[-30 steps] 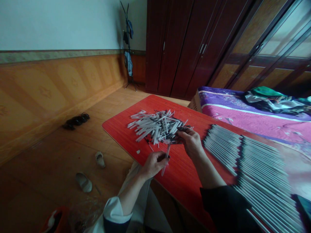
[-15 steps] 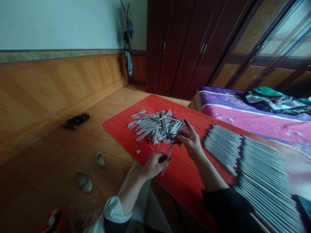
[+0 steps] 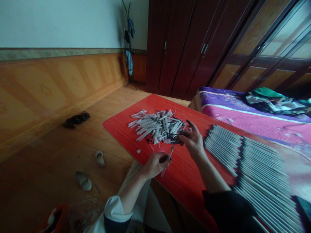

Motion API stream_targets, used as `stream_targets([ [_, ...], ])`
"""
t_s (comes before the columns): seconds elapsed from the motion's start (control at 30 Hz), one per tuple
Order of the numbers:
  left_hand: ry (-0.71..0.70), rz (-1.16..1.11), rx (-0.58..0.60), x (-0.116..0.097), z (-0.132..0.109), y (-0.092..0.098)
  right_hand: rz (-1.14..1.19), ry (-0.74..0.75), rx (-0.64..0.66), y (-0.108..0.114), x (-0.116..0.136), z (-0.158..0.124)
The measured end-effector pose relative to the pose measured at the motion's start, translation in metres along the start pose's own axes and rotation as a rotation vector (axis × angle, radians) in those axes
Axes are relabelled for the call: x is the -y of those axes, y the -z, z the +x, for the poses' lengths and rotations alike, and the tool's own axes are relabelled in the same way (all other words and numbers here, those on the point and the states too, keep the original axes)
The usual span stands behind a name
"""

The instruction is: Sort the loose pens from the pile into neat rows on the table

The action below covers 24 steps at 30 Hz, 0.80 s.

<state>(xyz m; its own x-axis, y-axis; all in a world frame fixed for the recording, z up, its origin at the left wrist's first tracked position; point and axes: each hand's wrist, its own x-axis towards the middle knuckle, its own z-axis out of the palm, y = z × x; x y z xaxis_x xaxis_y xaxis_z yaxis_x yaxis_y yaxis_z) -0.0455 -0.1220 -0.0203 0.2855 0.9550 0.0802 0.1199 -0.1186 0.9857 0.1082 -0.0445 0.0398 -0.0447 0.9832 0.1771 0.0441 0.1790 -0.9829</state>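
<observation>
In the head view, the left hand is at the near edge of the red table, its thumb and forefinger clamped on a clear tube; the tube slants, its far end pointing away toward the right hand and its near end showing below the fingers; the right hand is farther off and to the right, thumb and a lower finger together on a thin dark stick, the forefinger raised apart from them; the stick reaches down to the tube's far end, though whether it sits inside cannot be told.

Just beyond the hands, on the far part of the table, lies a loose pile of clear tubes and dark sticks; a small white scrap lies to its left, nearer the edge; to the right, a shorter row of tubes with dark ends lies side by side, and a longer row lies next to it, nearer and farther right; a bed with a purple and pink cover is beyond the rows.
</observation>
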Motion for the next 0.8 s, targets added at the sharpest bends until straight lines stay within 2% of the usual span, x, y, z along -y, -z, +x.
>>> stream_targets([
  [0.37, -0.007, -0.062, -0.030, 0.005, 0.000, -0.003, 0.093, -0.058, 0.016, 0.004, 0.007, -0.009],
  [0.47, 0.033, -0.111, 0.004, 0.006, -0.001, -0.003, 0.057, -0.069, 0.021, 0.002, 0.006, -0.012],
  [0.57, 0.055, -0.170, 0.001, 0.005, -0.001, -0.001, -0.130, -0.048, 0.086, -0.001, 0.002, -0.016],
  [0.7, 0.041, -0.135, -0.043, 0.005, 0.001, 0.001, -0.595, 0.105, 0.249, -0.004, 0.002, -0.022],
  [0.8, 0.045, -0.070, -0.046, 0.006, 0.003, 0.001, -0.800, 0.216, 0.195, -0.010, 0.009, -0.022],
])
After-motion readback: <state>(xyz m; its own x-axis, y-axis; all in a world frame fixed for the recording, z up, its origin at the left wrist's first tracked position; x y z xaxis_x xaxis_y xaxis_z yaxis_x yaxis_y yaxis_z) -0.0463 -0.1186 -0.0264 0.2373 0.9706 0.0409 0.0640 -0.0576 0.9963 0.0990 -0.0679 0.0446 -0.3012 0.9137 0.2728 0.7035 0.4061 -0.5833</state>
